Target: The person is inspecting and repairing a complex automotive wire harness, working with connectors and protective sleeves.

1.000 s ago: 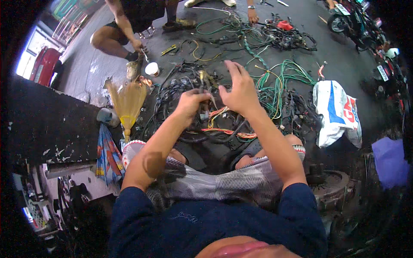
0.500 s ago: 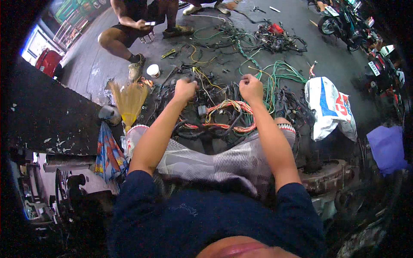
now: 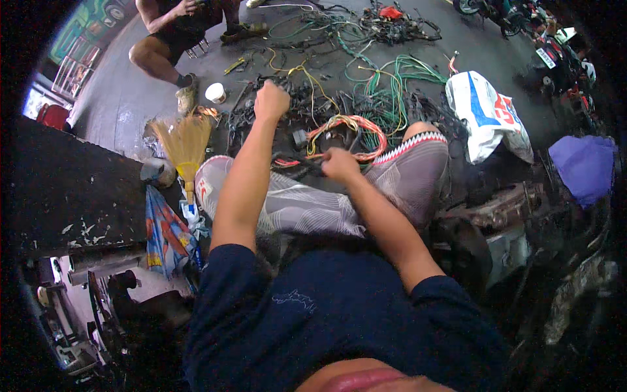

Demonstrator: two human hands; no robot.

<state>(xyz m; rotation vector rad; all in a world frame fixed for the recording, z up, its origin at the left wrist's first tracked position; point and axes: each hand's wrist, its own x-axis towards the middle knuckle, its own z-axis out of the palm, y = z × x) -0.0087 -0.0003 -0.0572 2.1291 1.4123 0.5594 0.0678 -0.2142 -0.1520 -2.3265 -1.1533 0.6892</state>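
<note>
Through the head camera I look down at the wearer's left grip (image 3: 272, 101), clenched into a fist with its back toward me over the left part of the tangle of black wires (image 3: 307, 98); I cannot tell whether anything is pinched inside. The right grip (image 3: 339, 165) sits lower and nearer the body, fingers curled, just beside the near edge of a loop of red, white and yellow wires (image 3: 379, 134). I cannot make out whether it grasps a strand of that loop or only covers it. The loop lies in front of the knees, with a grey connector (image 3: 300, 138) at its left side. Beyond it, a yellow wire (image 3: 304, 68) trails across the black tangle, and green wires (image 3: 400, 70) spread farther right, all on the dark floor (image 3: 134, 98). To the right of the knees I see a white plastic bag (image 3: 480, 104) with blue and red markings, and farther right a purple cloth-like piece (image 3: 583, 168). On the left stand a white tub (image 3: 215, 93) and a straw broom (image 3: 183, 147), near a crouching co-worker's leg (image 3: 153, 59)
</note>
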